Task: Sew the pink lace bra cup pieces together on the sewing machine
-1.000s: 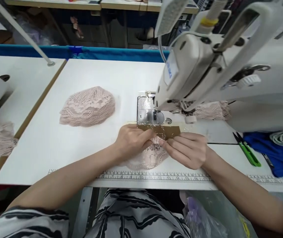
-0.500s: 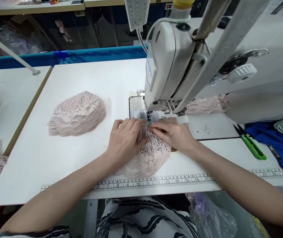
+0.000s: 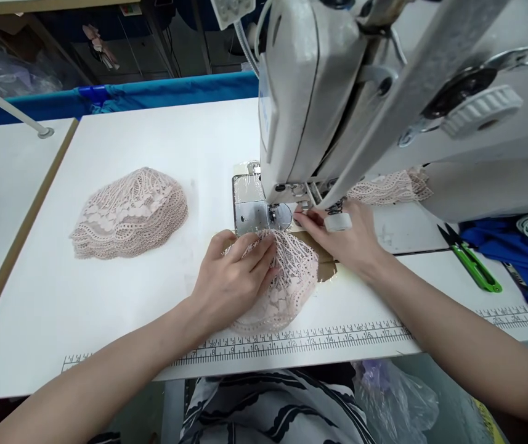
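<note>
A pale pink lace piece (image 3: pixel 291 277) lies in front of the sewing machine's needle area, its scalloped edge toward me. My left hand (image 3: pixel 229 280) rests over its left part with curled fingers closed on the lace. Just right of the presser foot (image 3: pixel 273 214), my right hand (image 3: pixel 349 240) is off the lace, thumb and forefinger pinched together by the machine's base. Whatever is between those fingertips is too small to make out. Partly behind the right hand, a brown patch (image 3: pixel 326 259) shows on the table beside the lace.
A stack of similar lace pieces (image 3: pixel 129 213) sits on the left. More lace (image 3: pixel 390 187) lies behind the sewing machine head (image 3: pixel 300 105). Green thread snips (image 3: pixel 474 265) and blue cloth (image 3: pixel 490 246) are at right. A printed ruler (image 3: pixel 291 342) runs along the front edge.
My right hand has left the lace and moved up beside the presser foot. My left hand stays on the lace, its fingers drawn further over it. The camera view has shifted closer.
</note>
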A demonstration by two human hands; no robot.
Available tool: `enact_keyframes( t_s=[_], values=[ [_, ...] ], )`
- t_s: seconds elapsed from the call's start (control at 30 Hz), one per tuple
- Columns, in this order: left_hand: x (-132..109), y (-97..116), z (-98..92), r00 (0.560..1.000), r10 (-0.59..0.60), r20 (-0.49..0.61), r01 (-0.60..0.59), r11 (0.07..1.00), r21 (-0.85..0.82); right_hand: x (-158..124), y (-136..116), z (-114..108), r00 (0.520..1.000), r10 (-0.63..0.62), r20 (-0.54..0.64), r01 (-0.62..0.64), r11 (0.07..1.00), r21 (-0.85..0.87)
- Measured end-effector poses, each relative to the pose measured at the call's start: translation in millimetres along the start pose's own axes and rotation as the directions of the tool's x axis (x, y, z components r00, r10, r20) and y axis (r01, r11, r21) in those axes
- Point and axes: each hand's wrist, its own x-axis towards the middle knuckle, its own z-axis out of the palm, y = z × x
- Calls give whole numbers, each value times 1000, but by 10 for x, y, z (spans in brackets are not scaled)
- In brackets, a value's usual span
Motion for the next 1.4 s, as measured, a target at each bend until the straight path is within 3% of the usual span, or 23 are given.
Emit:
enact_keyframes(
  t_s=[0.1,0.2,0.27,0.43,0.87,1.13,1.4],
  values=[
    [29,-49,33,1000,-6,2,6,1000,-25,-77,4,-62,990,-108,-89,104,993,-55],
    [66,-98,73,1000,-13,3,13,999,-34,-149,-77,-77,961,-275,-33,270,957,-103],
    [80,-118,89,1000,-8,5,8,999,-34,-175,-127,-66,954,-301,17,299,940,-164],
    [67,-100,72,1000,-3,10,3,999,53,-185,-156,-52,952,-277,129,303,913,-272],
    [88,-65,133,998,-60,-13,61,996,63,-169,-160,-12,960,-257,111,280,903,-326],
    [86,-23,132,997,-72,14,70,993,92,-159,-178,-30,965,-192,176,243,908,-342],
    [80,-14,132,997,-78,-4,78,991,105,-167,-165,-4,968,-209,142,245,909,-336]
  ],
)
